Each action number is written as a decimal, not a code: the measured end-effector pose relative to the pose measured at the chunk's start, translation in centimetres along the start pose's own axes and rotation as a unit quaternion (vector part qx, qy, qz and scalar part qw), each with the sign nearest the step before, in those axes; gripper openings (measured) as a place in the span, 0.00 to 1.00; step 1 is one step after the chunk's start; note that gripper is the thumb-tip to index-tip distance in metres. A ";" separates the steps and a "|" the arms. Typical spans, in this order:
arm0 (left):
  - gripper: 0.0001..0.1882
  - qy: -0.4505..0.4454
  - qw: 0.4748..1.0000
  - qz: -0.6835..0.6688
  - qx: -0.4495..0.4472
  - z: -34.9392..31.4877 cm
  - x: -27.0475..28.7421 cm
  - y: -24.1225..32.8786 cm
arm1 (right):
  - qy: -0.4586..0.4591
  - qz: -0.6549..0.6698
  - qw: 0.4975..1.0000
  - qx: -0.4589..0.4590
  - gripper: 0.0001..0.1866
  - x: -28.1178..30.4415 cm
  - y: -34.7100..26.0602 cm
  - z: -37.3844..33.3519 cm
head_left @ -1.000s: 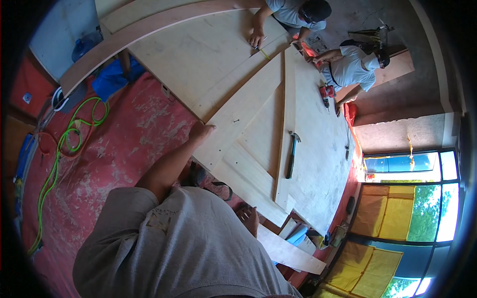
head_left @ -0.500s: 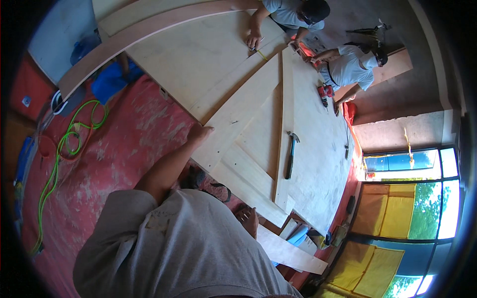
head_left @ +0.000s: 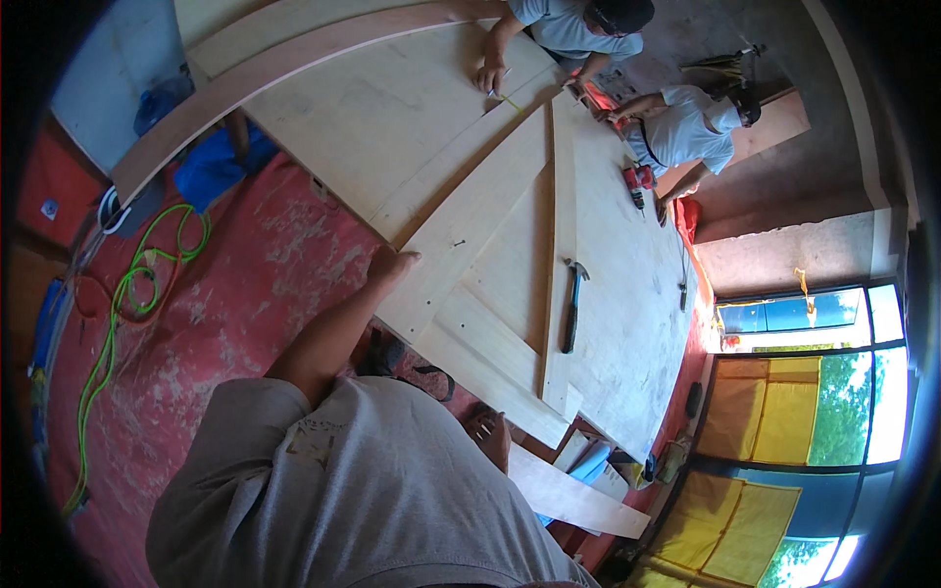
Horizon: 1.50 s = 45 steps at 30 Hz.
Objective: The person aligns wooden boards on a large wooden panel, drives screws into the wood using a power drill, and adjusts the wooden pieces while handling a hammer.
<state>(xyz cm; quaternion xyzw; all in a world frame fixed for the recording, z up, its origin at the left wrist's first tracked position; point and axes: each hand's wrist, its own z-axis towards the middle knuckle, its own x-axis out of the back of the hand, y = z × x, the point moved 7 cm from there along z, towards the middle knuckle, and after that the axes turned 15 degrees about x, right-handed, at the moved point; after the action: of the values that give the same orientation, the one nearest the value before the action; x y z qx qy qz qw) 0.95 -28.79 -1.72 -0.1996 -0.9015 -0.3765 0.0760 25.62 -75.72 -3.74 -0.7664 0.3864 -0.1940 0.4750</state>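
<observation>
My left hand (head_left: 394, 267) grips the left edge of a pale wooden frame (head_left: 487, 211), its thumb lying on the top face. At the frame's near edge my right hand (head_left: 493, 439) is closed on the wood, with the thumb against the edge and the fingers partly hidden below. The frame is made of joined flat boards and lies on a large plywood sheet (head_left: 627, 323). A nail (head_left: 459, 243) sticks out of its left board. To the right of the frame's long strip lies a hammer (head_left: 574, 306) with a dark handle.
Across the work surface one co-worker (head_left: 578, 34) holds a pencil beside a yellow tape measure (head_left: 510, 102); another co-worker (head_left: 681, 132) leans in near a red drill (head_left: 639, 184). A green cable (head_left: 120, 294) trails over the red floor sheet (head_left: 245, 284). A loose board (head_left: 578, 498) lies near my right side.
The co-worker's pencil hand has shifted slightly left by the tape measure. My view has moved a little; both my hands keep their places on the frame.
</observation>
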 end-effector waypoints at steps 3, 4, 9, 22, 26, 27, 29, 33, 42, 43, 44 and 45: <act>0.36 0.020 1.000 0.003 -0.011 -0.6 0.6 0.0 | 0.045 -0.007 0.999 -0.004 0.23 -1.4 -1.5 -1.1; 0.35 0.038 0.999 0.016 -0.011 -1.0 0.9 0.3 | 0.045 -0.008 0.999 -0.004 0.23 -1.5 -1.6 -1.1; 0.35 0.009 1.000 0.006 0.009 -1.0 1.0 0.1 | 0.001 -0.029 0.999 0.015 0.23 -2.4 -2.6 -1.1; 0.34 -0.001 1.000 0.009 0.011 -0.7 0.5 -0.2 | 0.036 -0.019 0.999 -0.005 0.23 -2.0 -2.4 -1.2; 0.35 -0.016 1.000 0.004 0.023 -1.1 0.4 0.0 | 0.048 -0.025 0.998 -0.011 0.25 -1.7 -2.1 -1.0; 0.36 -0.003 1.000 0.006 0.021 -0.8 0.4 -0.2 | 0.058 -0.037 0.997 -0.019 0.26 -1.7 -2.0 -1.2; 0.36 0.013 0.999 0.008 0.030 -0.4 0.7 -0.8 | 0.053 -0.051 0.997 -0.022 0.26 -2.0 -2.3 -1.3; 0.36 -0.003 0.999 0.025 0.024 -1.3 0.5 0.7 | 0.047 -0.073 0.996 -0.031 0.28 -2.1 -2.7 -1.8; 0.31 0.014 0.999 0.017 0.033 0.6 -0.5 -0.6 | -0.050 -0.077 0.995 -0.046 0.20 -2.8 -2.4 -1.5; 0.31 0.021 0.999 0.022 0.044 0.6 -0.4 -0.7 | -0.083 -0.075 0.993 -0.039 0.19 -3.0 -2.1 -1.2; 0.31 0.021 0.999 0.021 0.042 0.7 -0.4 -0.6 | -0.083 -0.075 0.993 -0.038 0.19 -2.8 -1.9 -1.0; 0.31 0.021 0.999 0.012 0.042 1.0 -0.4 -1.0 | -0.072 -0.092 0.992 -0.049 0.20 -2.9 -1.9 -1.2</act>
<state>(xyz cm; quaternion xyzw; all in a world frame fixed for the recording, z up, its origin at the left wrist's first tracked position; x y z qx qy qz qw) 0.89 -28.81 -3.13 -0.1988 -0.9121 -0.3419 0.1077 23.86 -73.68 -1.29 -0.8332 0.2879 -0.1618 0.4435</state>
